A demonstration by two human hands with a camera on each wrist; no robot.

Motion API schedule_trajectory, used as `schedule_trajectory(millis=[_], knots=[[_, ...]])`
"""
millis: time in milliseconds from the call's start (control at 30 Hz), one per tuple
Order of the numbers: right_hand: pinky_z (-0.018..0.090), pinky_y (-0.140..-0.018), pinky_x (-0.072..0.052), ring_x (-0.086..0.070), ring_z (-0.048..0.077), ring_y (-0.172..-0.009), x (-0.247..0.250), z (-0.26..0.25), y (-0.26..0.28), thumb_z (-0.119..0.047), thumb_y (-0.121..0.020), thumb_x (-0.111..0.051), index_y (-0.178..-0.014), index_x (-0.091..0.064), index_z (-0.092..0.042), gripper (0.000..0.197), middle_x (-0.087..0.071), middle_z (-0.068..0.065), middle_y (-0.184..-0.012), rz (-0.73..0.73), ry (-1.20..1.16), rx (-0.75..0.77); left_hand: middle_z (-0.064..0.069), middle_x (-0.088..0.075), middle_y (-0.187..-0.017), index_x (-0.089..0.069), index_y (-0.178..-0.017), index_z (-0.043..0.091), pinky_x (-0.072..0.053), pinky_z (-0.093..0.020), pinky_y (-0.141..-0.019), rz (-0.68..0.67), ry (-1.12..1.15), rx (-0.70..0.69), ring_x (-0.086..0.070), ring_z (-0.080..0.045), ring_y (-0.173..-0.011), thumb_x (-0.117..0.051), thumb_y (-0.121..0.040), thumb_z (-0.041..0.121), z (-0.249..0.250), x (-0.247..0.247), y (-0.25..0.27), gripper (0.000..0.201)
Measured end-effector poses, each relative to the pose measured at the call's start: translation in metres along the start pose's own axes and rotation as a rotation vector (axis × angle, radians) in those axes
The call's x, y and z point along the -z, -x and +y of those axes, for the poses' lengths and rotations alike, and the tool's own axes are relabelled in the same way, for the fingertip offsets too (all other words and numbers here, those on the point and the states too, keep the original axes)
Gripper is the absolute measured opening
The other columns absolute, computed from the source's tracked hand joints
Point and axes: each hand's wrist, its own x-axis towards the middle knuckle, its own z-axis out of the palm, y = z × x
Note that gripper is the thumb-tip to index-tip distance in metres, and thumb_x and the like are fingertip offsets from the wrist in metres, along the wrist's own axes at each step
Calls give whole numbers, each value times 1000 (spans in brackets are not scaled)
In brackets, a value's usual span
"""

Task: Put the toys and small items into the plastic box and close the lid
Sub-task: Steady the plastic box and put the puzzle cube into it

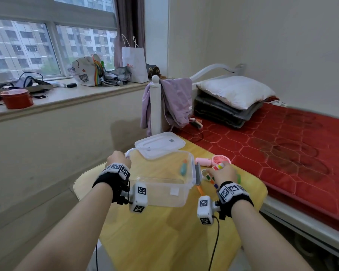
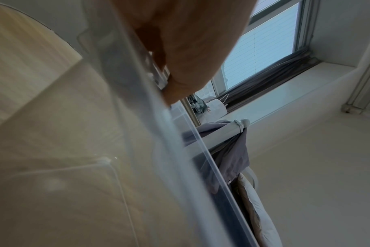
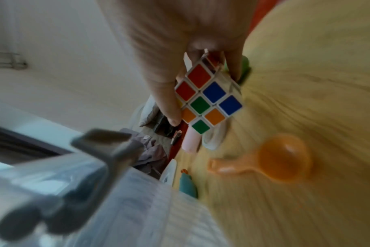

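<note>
cube: puzzle cube is in your right hand; thumb on one side, fingers on the other, pinched firm; held above the table, not resting on it
direction: plastic box lies to the left of that grip, just beside it; its near right wall and grey latch sit between cube and opening; the move looks like lift, go left over the rim, lower
nearer hand: right is the one to use, it already has the cube; your left hand is on the far-left corner of the box, fingers curled round the rim, holding it steady
box state: open; one teal toy shows through the clear box, can't tell for sure if it's inside; plenty of free floor near you
lid: off, lying flat behind the box, one edge overlapping the back rim; closing is a later step
left on the table: pink hand fan, orange spoon, tape roll, something green under your right hand, can't tell what
risk: clipping the latch on the way over; go high enough first
</note>
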Motion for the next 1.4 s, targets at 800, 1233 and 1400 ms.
schedule_trajectory(millis=[800,1233,1400], knots=[[21,-57,-45,-61,15,-83,-44,-171,71,-31,-73,-81,-124,-59,-18,57,-62,2,-104,-806,216,505,-20,-67,-99,-65,-92,0,-40,-32,-68,-24,-35,-82,-52,-33,-78,-48,-97,27,5,2,31,33],[47,-93,-54,-72,23,-97,-133,-137,31,-68,-26,-85,-80,-68,-28,69,-77,-1,-97,-919,457,361,-24,-64,-87,-40,-59,12,-35,-28,-58,-19,-3,-105,-53,-33,-69,-49,-96,28,-3,-1,28,41],[48,-87,-55,-66,25,-73,-129,-142,40,-70,-31,-82,-76,-76,-20,68,-75,8,-86,-960,509,333,-6,-45,-64,-39,-58,12,-35,-29,-58,-22,10,-97,-45,-29,-64,-48,-95,27,-5,-1,29,41]])
